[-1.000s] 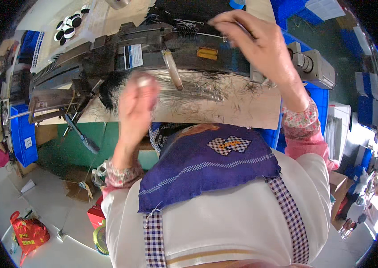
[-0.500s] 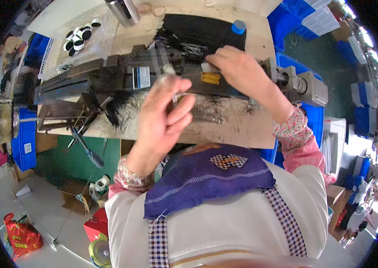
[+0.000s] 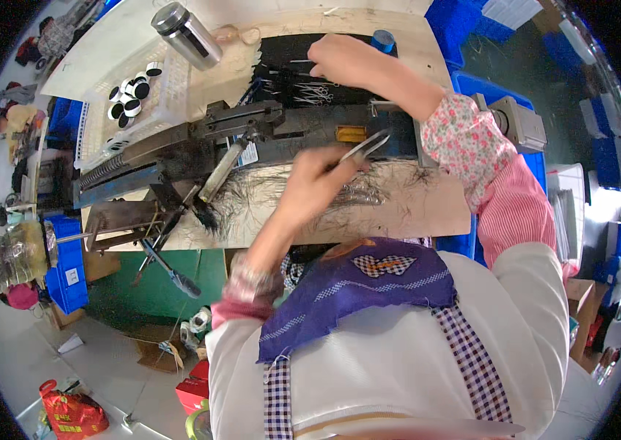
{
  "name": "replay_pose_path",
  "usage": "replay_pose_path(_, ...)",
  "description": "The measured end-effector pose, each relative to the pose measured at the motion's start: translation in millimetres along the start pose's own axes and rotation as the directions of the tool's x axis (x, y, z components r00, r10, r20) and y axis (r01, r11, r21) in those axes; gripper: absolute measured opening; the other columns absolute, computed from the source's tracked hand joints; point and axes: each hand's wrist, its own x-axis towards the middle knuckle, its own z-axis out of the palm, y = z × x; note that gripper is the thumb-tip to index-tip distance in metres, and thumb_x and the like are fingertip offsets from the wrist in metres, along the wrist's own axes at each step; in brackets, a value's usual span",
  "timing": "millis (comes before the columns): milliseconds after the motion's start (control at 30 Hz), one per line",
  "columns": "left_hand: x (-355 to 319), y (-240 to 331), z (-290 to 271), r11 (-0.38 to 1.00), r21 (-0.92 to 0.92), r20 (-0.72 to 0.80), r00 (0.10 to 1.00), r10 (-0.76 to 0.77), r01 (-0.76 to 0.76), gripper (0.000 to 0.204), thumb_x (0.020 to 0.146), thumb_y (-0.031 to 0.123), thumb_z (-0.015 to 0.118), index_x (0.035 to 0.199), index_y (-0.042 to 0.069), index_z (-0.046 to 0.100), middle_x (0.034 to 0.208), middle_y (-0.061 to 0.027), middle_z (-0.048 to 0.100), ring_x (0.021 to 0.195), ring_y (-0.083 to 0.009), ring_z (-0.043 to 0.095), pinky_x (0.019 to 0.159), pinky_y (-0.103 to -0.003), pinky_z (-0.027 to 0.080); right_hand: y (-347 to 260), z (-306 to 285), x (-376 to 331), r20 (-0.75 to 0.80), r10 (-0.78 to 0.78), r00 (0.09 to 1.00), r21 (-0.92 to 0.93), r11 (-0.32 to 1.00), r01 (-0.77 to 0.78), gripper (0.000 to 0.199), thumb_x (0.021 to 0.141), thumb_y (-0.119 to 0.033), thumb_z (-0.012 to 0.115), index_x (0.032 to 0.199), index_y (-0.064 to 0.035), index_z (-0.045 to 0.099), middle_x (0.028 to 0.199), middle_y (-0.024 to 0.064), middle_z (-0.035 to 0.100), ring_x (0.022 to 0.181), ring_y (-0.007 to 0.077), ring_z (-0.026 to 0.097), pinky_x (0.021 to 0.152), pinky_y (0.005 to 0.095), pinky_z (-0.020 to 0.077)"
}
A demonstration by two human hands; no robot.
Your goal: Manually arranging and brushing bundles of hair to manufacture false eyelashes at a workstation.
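My left hand (image 3: 314, 185) is closed around a pair of metal tweezers (image 3: 370, 145), their prongs pointing right and away from me over the dark metal bench fixture (image 3: 303, 141). Over the black mat (image 3: 277, 51) at the back, my right hand (image 3: 343, 61) is pinched, and a thin light sliver shows at its fingertips; what it holds is too small to name. Several slim silvery metal pieces (image 3: 312, 93) lie on the mat below that hand. A yellow block (image 3: 351, 133) sits on the fixture beyond the tweezers. Left of my left hand, a grey-handled lever (image 3: 222, 172) slants down toward me.
Black-and-white round pieces (image 3: 133, 89) fill part of a white plastic basket (image 3: 175, 92). A steel flask (image 3: 187, 37) stands behind it, and a blue cap (image 3: 382, 40) lies on the mat. Dark bristles (image 3: 252, 202) litter the wooden tabletop (image 3: 428, 209). A motor-like unit (image 3: 523, 125) is at right.
My right hand has moved from the fixture back over the black mat. My left hand has swung right and lower. The lever handle now lies across the white card that was uncovered before.
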Motion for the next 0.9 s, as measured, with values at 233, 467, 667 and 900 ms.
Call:
replay_pose_path(233, 60.7, -28.4, 0.6, 0.999, 0.012, 0.012, 0.999, 0.051, -0.051, 0.023, 0.087, 0.02, 0.056, 0.085, 0.001, 0.07, 0.073, -0.0128, 0.067, 0.068, -0.0219, 0.065, 0.063, -0.033, 0.049, -4.0, -27.6, -88.1, -0.033, -0.1, 0.994, 0.352, 0.93, 0.106, 0.023, 0.079, -0.02, 0.066, 0.087, 0.0002, 0.059, 0.084, 0.0145, 0.057, 0.085, 0.032, 0.058, 0.073, 0.0409, 0.0467)
replay_pose_path(467, 25.3, 3.0, -42.3, 0.287, 0.944, -0.011, 0.852, 0.523, -0.163, 0.008, 0.069, 0.006, 0.059, 0.074, 0.009, 0.064, 0.076, -0.0029, 0.059, 0.074, -0.0221, 0.062, 0.061, -0.034, 0.053, -28.4, -0.4, -64.6, -0.279, -0.255, 0.926, 0.305, 0.891, 0.337, 0.016, 0.077, -0.009, 0.066, 0.088, -0.0012, 0.058, 0.081, 0.0113, 0.058, 0.079, 0.0319, 0.059, 0.069, 0.0384, 0.0477)
replay_pose_path(667, -20.7, -13.4, -35.3, 0.751, 0.636, -0.53, 0.607, 0.593, -0.179, 0.022, 0.093, 0.015, 0.052, 0.102, 0.0, 0.066, 0.096, -0.0152, 0.065, 0.059, -0.0173, 0.063, 0.049, -0.029, 0.049, -37.7, 5.6, -43.3, -0.444, -0.14, 0.885, 0.464, 0.809, 0.36, 0.015, 0.079, -0.01, 0.066, 0.092, -0.0014, 0.064, 0.084, 0.0116, 0.064, 0.079, 0.0303, 0.062, 0.071, 0.035, 0.0501)
replay_pose_path(900, -33.7, -20.3, -47.0, -0.405, -0.914, 0.067, 0.981, -0.18, -0.012, 0.049, 0.097, 0.046, 0.039, 0.096, 0.001, 0.06, 0.059, -0.0018, 0.045, 0.035, -0.0071, 0.032, 0.03, -0.022, 0.026, -37.8, 23.2, -35.6, -0.232, -0.061, 0.971, 0.51, 0.843, 0.175, 0.018, 0.079, -0.014, 0.068, 0.089, 0.0002, 0.066, 0.084, 0.0142, 0.065, 0.078, 0.0318, 0.063, 0.071, 0.0371, 0.0503)
